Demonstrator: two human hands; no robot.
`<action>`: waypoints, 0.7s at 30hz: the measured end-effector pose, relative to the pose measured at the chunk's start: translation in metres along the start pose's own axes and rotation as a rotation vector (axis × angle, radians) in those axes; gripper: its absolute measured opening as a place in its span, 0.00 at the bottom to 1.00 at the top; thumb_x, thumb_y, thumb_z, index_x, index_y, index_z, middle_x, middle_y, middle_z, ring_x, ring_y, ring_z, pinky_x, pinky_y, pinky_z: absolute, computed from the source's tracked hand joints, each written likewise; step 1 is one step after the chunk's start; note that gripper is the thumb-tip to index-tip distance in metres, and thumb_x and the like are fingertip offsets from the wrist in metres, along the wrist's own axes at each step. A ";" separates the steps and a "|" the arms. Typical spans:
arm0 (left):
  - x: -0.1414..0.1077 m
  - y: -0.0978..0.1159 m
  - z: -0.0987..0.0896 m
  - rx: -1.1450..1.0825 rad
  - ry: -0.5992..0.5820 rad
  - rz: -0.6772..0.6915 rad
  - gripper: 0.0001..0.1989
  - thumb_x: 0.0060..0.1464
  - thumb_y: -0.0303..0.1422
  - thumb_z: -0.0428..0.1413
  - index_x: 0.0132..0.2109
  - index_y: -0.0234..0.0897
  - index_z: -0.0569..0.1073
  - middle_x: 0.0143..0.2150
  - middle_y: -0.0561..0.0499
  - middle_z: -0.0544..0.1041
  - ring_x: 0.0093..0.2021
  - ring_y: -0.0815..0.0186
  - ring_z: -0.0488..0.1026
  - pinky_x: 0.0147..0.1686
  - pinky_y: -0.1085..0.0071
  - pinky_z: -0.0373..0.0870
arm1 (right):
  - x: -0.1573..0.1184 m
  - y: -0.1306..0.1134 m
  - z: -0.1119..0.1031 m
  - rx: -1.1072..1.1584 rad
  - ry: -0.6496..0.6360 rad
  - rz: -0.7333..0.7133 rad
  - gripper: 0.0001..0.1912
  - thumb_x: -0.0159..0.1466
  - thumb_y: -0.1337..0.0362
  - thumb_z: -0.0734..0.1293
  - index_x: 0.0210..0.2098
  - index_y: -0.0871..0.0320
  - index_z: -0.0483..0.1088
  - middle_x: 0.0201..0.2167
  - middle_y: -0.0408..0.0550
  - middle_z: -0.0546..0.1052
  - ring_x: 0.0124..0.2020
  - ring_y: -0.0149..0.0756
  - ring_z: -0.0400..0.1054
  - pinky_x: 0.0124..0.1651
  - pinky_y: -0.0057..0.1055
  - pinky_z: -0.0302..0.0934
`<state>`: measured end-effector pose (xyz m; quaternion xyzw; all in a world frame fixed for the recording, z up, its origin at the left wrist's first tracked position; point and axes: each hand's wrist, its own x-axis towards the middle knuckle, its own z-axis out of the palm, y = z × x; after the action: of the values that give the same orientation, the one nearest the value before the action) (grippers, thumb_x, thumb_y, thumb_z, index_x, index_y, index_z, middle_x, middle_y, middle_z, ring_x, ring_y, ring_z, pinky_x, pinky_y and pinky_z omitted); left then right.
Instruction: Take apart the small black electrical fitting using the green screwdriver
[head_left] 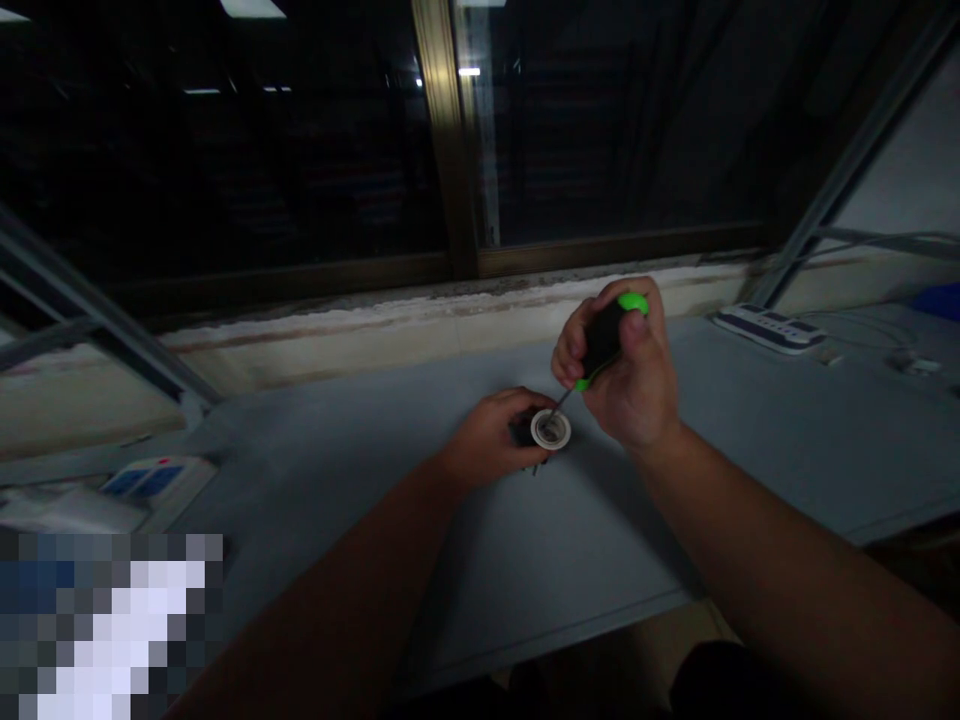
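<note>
Right hand [626, 365] is closed in a firm fist around a black-handled screwdriver with bright green ends [602, 340], thumb lying along the handle. Its thin metal shaft [561, 402] slants down and left, and the tip sits at the centre of a small round white-rimmed fitting [551, 429]. Exact contact at the tip is too small to tell. Left hand [487, 437] is partly curled and holds the fitting from behind and below, just above a grey table [450, 590]. The fitting has a metal centre and a dark body [523, 430], mostly hidden by the fingers. A thin dark pin or wire [535, 468] sticks out below it; cannot tell which.

Further along the table, toward the right, is a white power strip with purple markings [769, 328], with pale cables beside it. A white and blue socket unit [157, 485] is at left. Behind the table is a dark window with a brown frame [450, 140]. Grey metal rack bars [840, 170] are at right.
</note>
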<state>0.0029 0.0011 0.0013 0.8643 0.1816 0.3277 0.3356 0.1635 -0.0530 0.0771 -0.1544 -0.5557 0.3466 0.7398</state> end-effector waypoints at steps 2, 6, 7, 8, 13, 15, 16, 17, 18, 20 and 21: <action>0.000 0.000 0.000 0.005 0.002 0.004 0.22 0.49 0.33 0.68 0.52 0.35 0.76 0.49 0.42 0.80 0.48 0.57 0.79 0.51 0.58 0.76 | -0.003 0.003 0.002 -0.023 -0.023 0.006 0.19 0.63 0.43 0.68 0.38 0.47 0.60 0.25 0.36 0.66 0.19 0.28 0.59 0.20 0.26 0.58; 0.001 -0.001 0.001 -0.012 0.004 -0.001 0.22 0.49 0.34 0.68 0.51 0.36 0.76 0.48 0.42 0.80 0.46 0.57 0.80 0.49 0.58 0.77 | -0.006 0.005 0.003 -0.063 -0.032 0.007 0.19 0.63 0.43 0.69 0.39 0.47 0.59 0.25 0.36 0.66 0.20 0.28 0.59 0.20 0.26 0.58; 0.001 -0.001 0.001 -0.017 0.004 -0.002 0.22 0.49 0.34 0.68 0.51 0.36 0.76 0.48 0.42 0.80 0.46 0.58 0.80 0.49 0.58 0.77 | -0.006 0.004 0.003 -0.067 -0.029 0.004 0.19 0.63 0.43 0.69 0.40 0.47 0.60 0.26 0.36 0.66 0.20 0.28 0.59 0.20 0.26 0.58; 0.000 -0.002 0.001 -0.021 0.006 -0.002 0.22 0.48 0.34 0.68 0.51 0.36 0.76 0.48 0.43 0.80 0.46 0.58 0.80 0.48 0.58 0.77 | -0.006 0.004 0.003 -0.067 -0.026 -0.001 0.19 0.63 0.43 0.68 0.40 0.47 0.60 0.26 0.36 0.66 0.20 0.28 0.59 0.20 0.26 0.58; 0.000 0.000 0.000 -0.009 -0.006 -0.011 0.22 0.49 0.35 0.67 0.51 0.35 0.76 0.48 0.43 0.80 0.46 0.58 0.79 0.49 0.59 0.77 | -0.005 0.005 0.004 -0.047 -0.047 -0.028 0.17 0.65 0.44 0.68 0.40 0.47 0.60 0.26 0.36 0.66 0.20 0.28 0.59 0.21 0.26 0.58; 0.001 0.002 0.000 0.018 -0.021 -0.022 0.20 0.51 0.34 0.67 0.51 0.35 0.77 0.48 0.43 0.80 0.46 0.57 0.79 0.49 0.59 0.77 | -0.006 0.007 0.004 -0.064 -0.059 -0.025 0.17 0.66 0.45 0.67 0.40 0.47 0.59 0.26 0.36 0.66 0.20 0.28 0.60 0.21 0.26 0.58; 0.001 0.003 -0.001 0.025 -0.028 -0.025 0.19 0.51 0.34 0.66 0.50 0.35 0.77 0.47 0.43 0.80 0.46 0.56 0.79 0.49 0.60 0.76 | -0.007 0.007 0.005 -0.080 -0.065 -0.026 0.16 0.66 0.45 0.67 0.41 0.47 0.59 0.26 0.36 0.66 0.20 0.28 0.60 0.21 0.26 0.58; 0.001 0.004 -0.001 0.028 -0.033 -0.026 0.19 0.51 0.34 0.66 0.49 0.35 0.77 0.47 0.44 0.81 0.46 0.56 0.79 0.49 0.60 0.77 | -0.008 0.007 0.005 -0.101 -0.072 -0.031 0.16 0.66 0.46 0.66 0.41 0.47 0.59 0.27 0.36 0.66 0.20 0.28 0.60 0.21 0.26 0.57; 0.001 0.005 -0.002 0.027 -0.036 -0.026 0.17 0.51 0.34 0.66 0.48 0.36 0.76 0.45 0.45 0.81 0.45 0.57 0.79 0.48 0.60 0.77 | -0.009 0.007 0.006 -0.122 -0.084 -0.039 0.15 0.67 0.47 0.66 0.41 0.47 0.59 0.27 0.37 0.66 0.21 0.28 0.60 0.21 0.26 0.58; 0.002 0.007 -0.002 0.016 -0.037 -0.031 0.14 0.51 0.33 0.66 0.45 0.36 0.76 0.42 0.47 0.81 0.42 0.58 0.79 0.44 0.62 0.77 | -0.010 0.006 0.006 -0.154 -0.122 -0.062 0.13 0.68 0.49 0.66 0.41 0.47 0.60 0.28 0.38 0.66 0.21 0.28 0.61 0.22 0.27 0.58; 0.002 0.007 -0.002 0.011 -0.037 -0.034 0.13 0.52 0.33 0.65 0.44 0.36 0.75 0.41 0.48 0.81 0.41 0.58 0.79 0.43 0.62 0.77 | -0.011 0.006 0.006 -0.162 -0.142 -0.072 0.12 0.69 0.50 0.66 0.41 0.48 0.61 0.28 0.38 0.66 0.21 0.28 0.61 0.22 0.28 0.58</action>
<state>0.0036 -0.0023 0.0080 0.8689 0.1918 0.3049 0.3396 0.1545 -0.0577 0.0676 -0.1687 -0.6379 0.2837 0.6957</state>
